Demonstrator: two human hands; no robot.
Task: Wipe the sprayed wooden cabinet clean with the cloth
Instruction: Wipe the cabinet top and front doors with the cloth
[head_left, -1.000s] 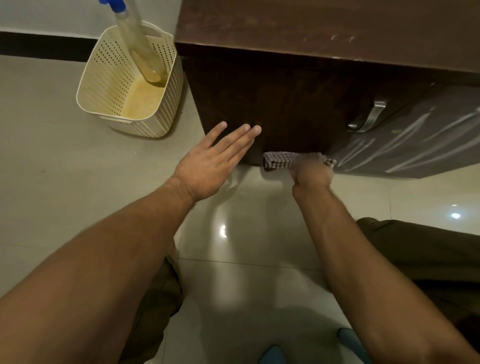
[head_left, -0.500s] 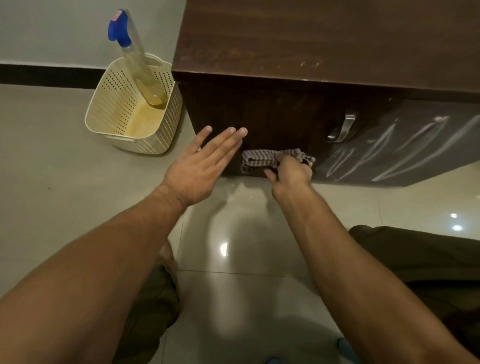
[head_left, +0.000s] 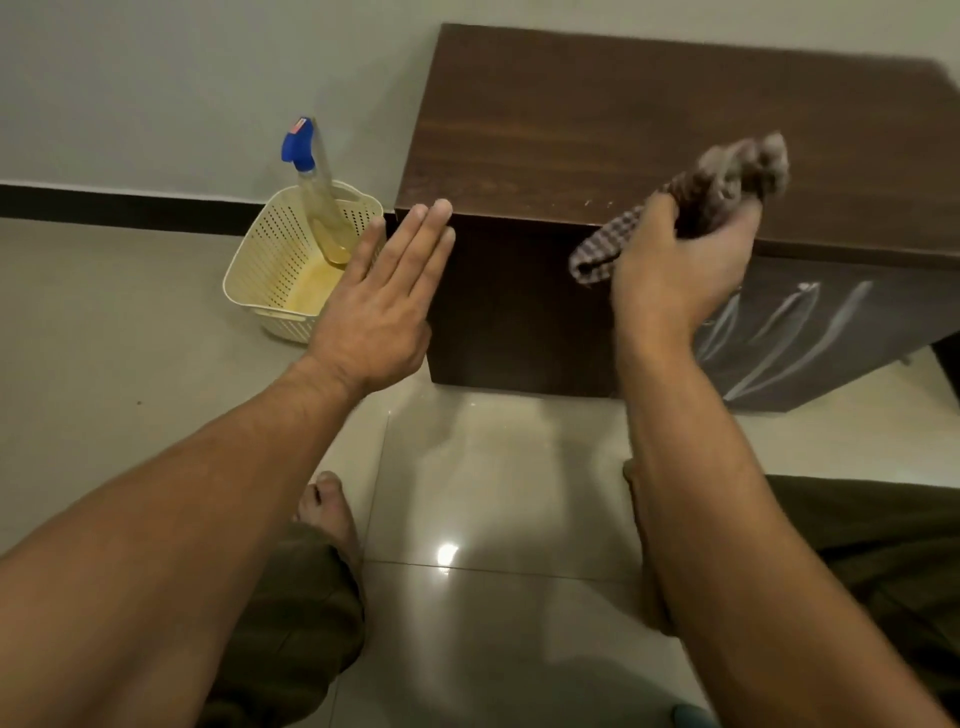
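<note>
The dark wooden cabinet (head_left: 597, 119) stands against the wall, its top and front both in view. My right hand (head_left: 675, 275) grips a bunched checked cloth (head_left: 727, 182), lifted to the front edge of the cabinet top. One end of the cloth hangs down left of the hand. My left hand (head_left: 384, 306) is flat with straight fingers at the cabinet's front left corner; I cannot tell whether the fingertips touch it. The right door (head_left: 810, 338) shows pale streaks.
A cream perforated basket (head_left: 270, 260) sits on the tiled floor left of the cabinet, holding a spray bottle (head_left: 311, 176) with a blue head. My bare foot (head_left: 327, 509) and knees are on the glossy tiles below.
My right hand rose with the cloth from the bottom of the cabinet front to its top edge. The view lifted, showing more of the top. My left hand stayed flat by the corner.
</note>
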